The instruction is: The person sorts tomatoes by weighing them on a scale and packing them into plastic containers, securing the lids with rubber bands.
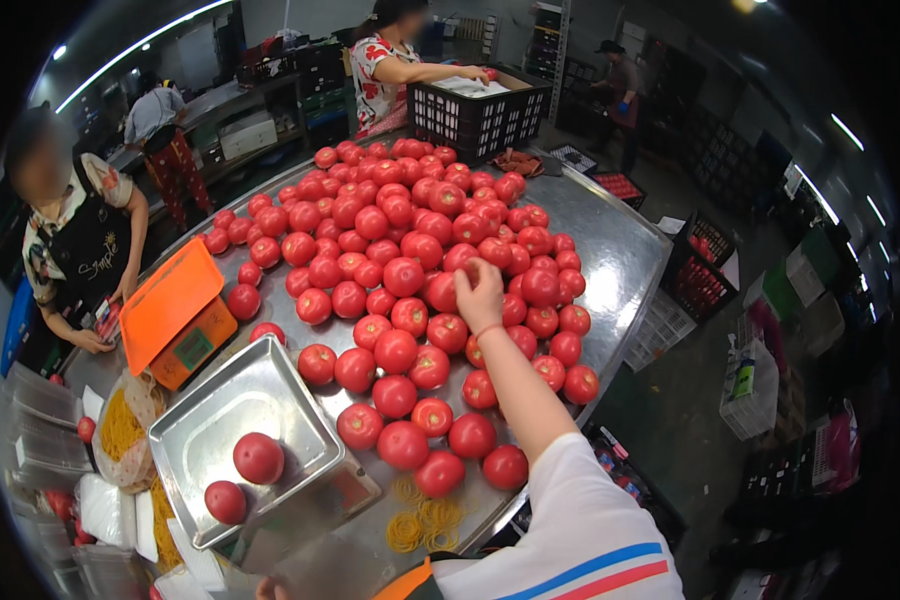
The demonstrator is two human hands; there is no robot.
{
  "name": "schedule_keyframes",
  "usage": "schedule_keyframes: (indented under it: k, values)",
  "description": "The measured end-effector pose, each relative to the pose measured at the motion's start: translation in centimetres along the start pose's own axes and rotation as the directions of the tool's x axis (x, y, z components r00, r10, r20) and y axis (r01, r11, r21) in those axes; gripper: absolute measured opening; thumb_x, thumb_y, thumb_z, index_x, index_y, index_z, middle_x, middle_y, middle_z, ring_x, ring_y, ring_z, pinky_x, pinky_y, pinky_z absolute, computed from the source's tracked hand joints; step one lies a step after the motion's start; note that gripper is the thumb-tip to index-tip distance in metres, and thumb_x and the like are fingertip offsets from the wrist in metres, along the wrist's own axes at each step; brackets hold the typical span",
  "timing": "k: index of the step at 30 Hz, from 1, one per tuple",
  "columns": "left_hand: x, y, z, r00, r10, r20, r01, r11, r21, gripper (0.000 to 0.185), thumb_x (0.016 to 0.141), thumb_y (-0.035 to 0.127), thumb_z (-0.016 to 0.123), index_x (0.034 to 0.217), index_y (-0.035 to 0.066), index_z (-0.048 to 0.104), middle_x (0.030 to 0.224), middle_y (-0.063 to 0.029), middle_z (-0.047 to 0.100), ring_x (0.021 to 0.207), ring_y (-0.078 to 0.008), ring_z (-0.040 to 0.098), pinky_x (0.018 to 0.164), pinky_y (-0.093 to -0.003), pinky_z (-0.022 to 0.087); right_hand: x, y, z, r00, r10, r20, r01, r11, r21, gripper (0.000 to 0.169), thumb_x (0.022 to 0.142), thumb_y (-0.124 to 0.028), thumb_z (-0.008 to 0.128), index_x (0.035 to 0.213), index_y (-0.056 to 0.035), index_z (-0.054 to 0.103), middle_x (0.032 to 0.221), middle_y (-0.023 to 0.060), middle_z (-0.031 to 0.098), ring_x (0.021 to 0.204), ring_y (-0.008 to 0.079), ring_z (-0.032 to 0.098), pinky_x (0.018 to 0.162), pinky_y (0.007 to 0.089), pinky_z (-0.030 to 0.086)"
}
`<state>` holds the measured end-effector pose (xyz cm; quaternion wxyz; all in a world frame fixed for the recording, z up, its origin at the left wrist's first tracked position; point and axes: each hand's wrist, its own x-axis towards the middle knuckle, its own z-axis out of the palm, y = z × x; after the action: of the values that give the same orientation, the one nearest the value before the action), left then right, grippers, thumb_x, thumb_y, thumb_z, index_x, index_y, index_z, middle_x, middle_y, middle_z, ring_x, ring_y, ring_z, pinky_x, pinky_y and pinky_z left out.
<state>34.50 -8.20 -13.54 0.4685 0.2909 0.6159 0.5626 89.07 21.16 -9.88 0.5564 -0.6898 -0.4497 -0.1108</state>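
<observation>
My right hand (481,296) reaches into a large heap of red tomatoes (403,277) on a metal table, its fingertips on a tomato (444,292) there. Whether the fingers grip that tomato cannot be told. Of my left hand (271,589) only a few fingertips show at the bottom edge, below the scale. A shallow metal tray (195,442) sits on a weighing scale at the left and holds two tomatoes (259,458). Yellow rubber bands (424,523) lie on the table near me.
An orange scale (187,337) stands beyond the tray. Bags of rubber bands (124,424) and clear plastic containers (45,405) are at the left. One person (82,225) stands at the left edge, another (390,67) reaches into a black crate (480,112) at the far edge.
</observation>
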Motion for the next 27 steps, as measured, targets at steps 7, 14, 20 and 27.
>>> schedule_keyframes:
  k: [7, 14, 20, 27]
  values:
    - [-2.1, -1.1, -0.8, 0.981, -0.187, -0.041, 0.187, 0.982, -0.013, 0.043, 0.087, 0.007, 0.060, 0.128, -0.003, 0.050, 0.124, -0.0197, 0.057, 0.107, -0.0278, 0.057, 0.089, -0.0372, 0.049, 6.6, 4.4, 2.4, 0.954, 0.211, -0.212, -0.277, 0.891, -0.361, 0.057, 0.079, -0.042, 0.066, 0.120, -0.0034, 0.056, 0.118, 0.0210, 0.057, 0.115, 0.0380, 0.050, 0.099, 0.0454, 0.041]
    - [-1.0, -6.7, -3.3, 0.983, 0.181, -0.035, -0.172, 0.971, 0.168, 0.038, 0.086, 0.007, 0.059, 0.123, -0.003, 0.055, 0.115, -0.0156, 0.059, 0.105, -0.0248, 0.057, 0.094, -0.0365, 0.044, 9.4, 10.1, 3.5, 0.931, 0.349, 0.105, -0.246, 0.815, -0.525, 0.069, 0.067, -0.051, 0.068, 0.125, -0.0151, 0.059, 0.105, 0.0196, 0.067, 0.103, 0.0395, 0.062, 0.097, 0.0467, 0.045]
    - [-2.0, 0.2, 4.2, 0.962, 0.246, 0.117, -0.272, 0.857, 0.438, 0.026, 0.085, -0.010, 0.051, 0.106, -0.002, 0.063, 0.102, -0.0084, 0.063, 0.098, -0.0192, 0.060, 0.091, -0.0287, 0.045, 7.7, 9.3, -0.4, 0.768, 0.569, 0.294, -0.594, 0.464, 0.657, 0.046, 0.084, -0.041, 0.066, 0.110, -0.0047, 0.060, 0.102, 0.0083, 0.065, 0.084, 0.0225, 0.064, 0.069, 0.0362, 0.054]
    - [-2.0, 0.9, 5.2, 0.918, 0.340, 0.206, -0.397, 0.776, 0.491, 0.023, 0.088, -0.006, 0.056, 0.108, 0.002, 0.063, 0.099, -0.0117, 0.064, 0.092, -0.0209, 0.062, 0.083, -0.0266, 0.047, -6.0, -15.7, -2.6, 0.662, -0.309, 0.682, -0.222, 0.789, 0.573, 0.052, 0.075, -0.018, 0.077, 0.121, -0.0045, 0.055, 0.115, 0.0082, 0.058, 0.106, 0.0220, 0.059, 0.088, 0.0323, 0.050]
